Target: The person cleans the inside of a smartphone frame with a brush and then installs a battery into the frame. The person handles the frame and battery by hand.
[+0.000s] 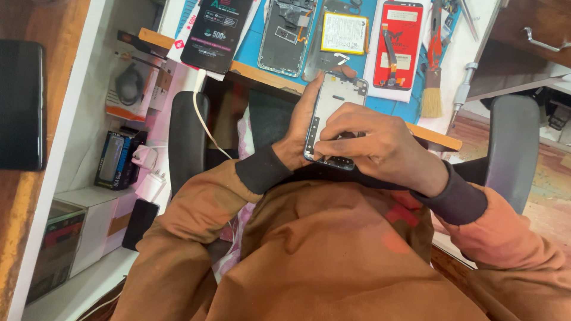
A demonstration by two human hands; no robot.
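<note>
1. Both hands are together on one phone frame [335, 113], a bare silvery one with the guts out, held up close to the chest over the orange sweatshirt [309, 249].
2. Left hand [297, 134] is cupped round the frame's left edge from behind, with a fingertip hooked over its top end. So that hand is clamped on the frame.
3. Right hand [375, 142] lies across the lower half of the frame, fingers curled down and pressed onto its face near the bottom edge. Can't really tell if anything small is pinched under those fingertips, it's hidden.
4. Just past the hands, further from the body, is a blue mat [250, 50] on the bench with parts laid out.
5. Straight beyond the left hand's fingertip: a phone back shell [285, 35] lying open, and next to it a battery [345, 32] with a yellow border.
6. Beyond the right hand: a red phone part [397, 44] on white card, then a red-handled tool [436, 35] and a small brush [432, 95] with pale bristles.
7. Off to the left of the left hand, a dark box [217, 32] sits at the mat's edge, and a white cable [205, 128] drops down past the chair's armrest [187, 142].
8. Further left and lower there's a shelf with small boxes [116, 160] and a white plug [144, 157].
9. Far left of everything, a black phone [21, 104] lies flat on a wooden top, well apart from both hands.
</note>
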